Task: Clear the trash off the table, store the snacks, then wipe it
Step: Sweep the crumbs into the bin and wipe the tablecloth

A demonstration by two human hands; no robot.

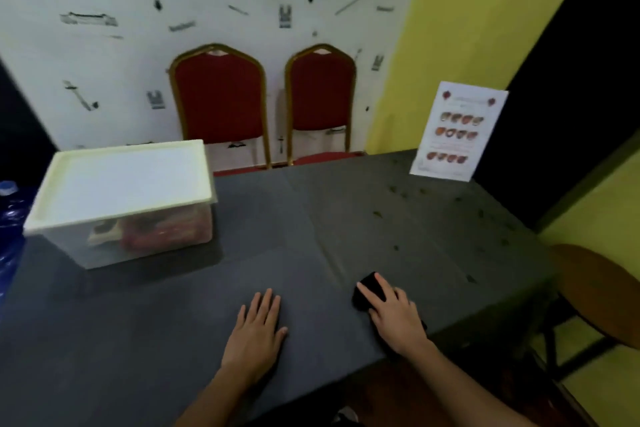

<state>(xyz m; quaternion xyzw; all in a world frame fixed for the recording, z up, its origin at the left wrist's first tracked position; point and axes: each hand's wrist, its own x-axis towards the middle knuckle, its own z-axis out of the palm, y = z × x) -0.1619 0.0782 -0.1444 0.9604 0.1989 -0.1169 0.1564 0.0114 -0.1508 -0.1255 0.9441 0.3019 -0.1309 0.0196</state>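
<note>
Your right hand point(394, 317) presses the black cloth point(363, 295) with straight fingers point(384, 285) at the table's point(156, 340) near right edge, your left hand point(258, 326) lies flat and open beside it, and the specks point(401, 194) lie ahead-right, nearer the right hand.

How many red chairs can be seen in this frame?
2. One red chair stands beyond the table's far edge, right of the lidded box; the second chair is beside it, nearer the yellow wall. Others could be out of frame.
</note>
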